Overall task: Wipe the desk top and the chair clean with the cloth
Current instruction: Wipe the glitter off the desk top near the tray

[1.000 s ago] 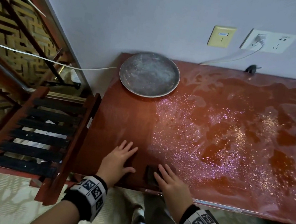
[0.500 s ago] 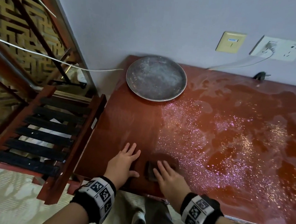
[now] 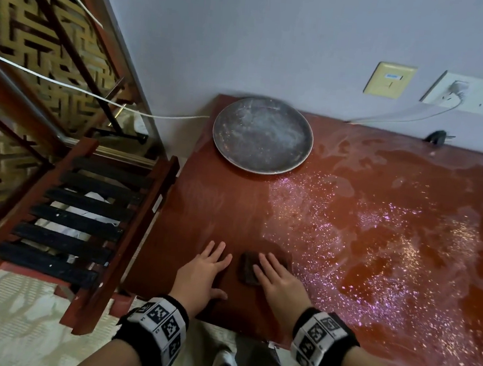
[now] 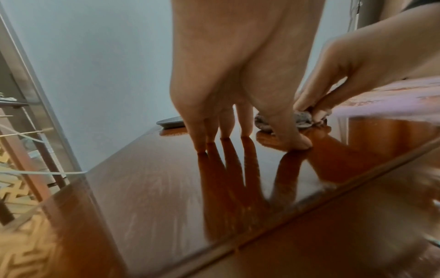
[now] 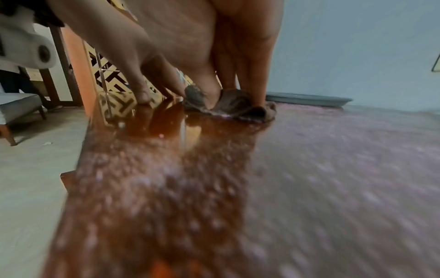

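A small dark cloth (image 3: 246, 272) lies on the glossy red-brown desk top (image 3: 217, 204) near its front left corner. My right hand (image 3: 272, 274) presses down on the cloth with straight fingers; the wrist views show the cloth (image 5: 238, 105) (image 4: 302, 118) bunched under the fingertips. Just left of it, my left hand (image 3: 206, 265) rests flat on the bare desk, fingers spread, holding nothing. Right of the cloth the desk is covered in sparkling dust and smears; the left strip looks clean.
A dusty round grey plate (image 3: 262, 134) sits at the desk's back left corner. A slatted wooden rack (image 3: 78, 214) stands against the desk's left side. A white cable (image 3: 403, 115) runs from a wall socket (image 3: 473, 93), and a black plug (image 3: 439, 137) lies at the back edge.
My right hand has pushed the cloth a little away from the front edge, leaving a dark clean patch around it. The left hand has stayed in place.
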Demonstrator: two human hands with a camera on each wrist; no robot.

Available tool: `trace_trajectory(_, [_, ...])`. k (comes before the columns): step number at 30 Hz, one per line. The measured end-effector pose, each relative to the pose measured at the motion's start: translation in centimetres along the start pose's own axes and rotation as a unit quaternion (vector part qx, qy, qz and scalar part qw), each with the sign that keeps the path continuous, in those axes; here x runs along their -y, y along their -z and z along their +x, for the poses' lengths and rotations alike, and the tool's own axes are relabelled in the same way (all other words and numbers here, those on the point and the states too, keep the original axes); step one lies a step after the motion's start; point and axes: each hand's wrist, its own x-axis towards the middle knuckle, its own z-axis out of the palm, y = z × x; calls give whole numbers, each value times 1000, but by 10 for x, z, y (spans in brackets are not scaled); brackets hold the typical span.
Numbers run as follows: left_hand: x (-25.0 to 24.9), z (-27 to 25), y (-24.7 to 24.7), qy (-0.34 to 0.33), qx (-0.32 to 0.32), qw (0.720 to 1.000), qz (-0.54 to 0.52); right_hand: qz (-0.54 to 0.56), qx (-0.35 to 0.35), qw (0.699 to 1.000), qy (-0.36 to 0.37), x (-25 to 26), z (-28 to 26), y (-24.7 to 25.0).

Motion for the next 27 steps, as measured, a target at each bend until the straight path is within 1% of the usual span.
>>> trace_trajectory(2, [-2, 3, 5, 2, 1, 1000, -1, 17, -56, 998, -17, -8, 8, 16])
trace_trajectory(3, [-2, 6, 8, 3, -1, 1000, -3, 17, -65, 997, -45, -14, 17, 25])
trace_trajectory(4, [-3, 9, 11, 4, -7, 1000, -6, 21, -42, 997, -61, -22, 28, 32])
trace_trajectory(5, [-3, 13, 14, 5, -16, 1000, -10, 13, -42, 997, -66, -28, 38, 37])
trace_trajectory(7, [-4, 22, 21, 10, -32, 999, -15, 42, -31, 993, -109, -26, 47, 43])
trace_trajectory(8, [-4, 27, 25, 12, -38, 999, -17, 51, -19, 992, -118, -22, 47, 44])
trace_trajectory(9, [-4, 32, 28, 14, -43, 999, -19, 26, 5, 995, -98, -19, 43, 38])
trace_trajectory(10, [-4, 39, 32, 16, -48, 998, -21, 3, -5, 997, -83, -17, 38, 30])
trace_trajectory(11, [-4, 46, 36, 17, -50, 998, -24, 5, 14, 997, -71, -16, 35, 27])
trace_trajectory(12, [-4, 51, 40, 16, -49, 998, -26, 1, 24, 999, -44, -16, 32, 24])
trace_trajectory(13, [-5, 58, 44, 15, -48, 998, -31, 8, 25, 999, -40, -19, 35, 28])
trace_trajectory(14, [-6, 65, 47, 13, -48, 998, -34, 15, 7, 998, -52, -22, 39, 42])
trace_trajectory(16, [-10, 77, 55, 12, -51, 998, -42, 3, 16, 999, -47, -41, 57, 52])
trace_trajectory(17, [-11, 83, 58, 13, -55, 997, -47, 31, 22, 997, -68, -50, 69, 61])
trace_trajectory(18, [-12, 89, 61, 14, -57, 997, -51, 28, 16, 997, -70, -59, 80, 67])
trace_trajectory(19, [-13, 95, 64, 15, -59, 997, -55, 23, -2, 997, -72, -68, 91, 68])
trace_trajectory(22, [-13, 111, 70, 25, -63, 995, -72, 12, 12, 995, -98, -78, 108, 69])
trace_trajectory(23, [-13, 115, 71, 26, -65, 995, -73, 5, -1, 995, -103, -75, 108, 67])
trace_trajectory(24, [-13, 120, 73, 25, -67, 995, -72, 3, -6, 995, -99, -71, 107, 65])
trace_trajectory(27, [-12, 132, 76, 24, -72, 995, -70, 1, 29, 999, -31, -71, 99, 48])
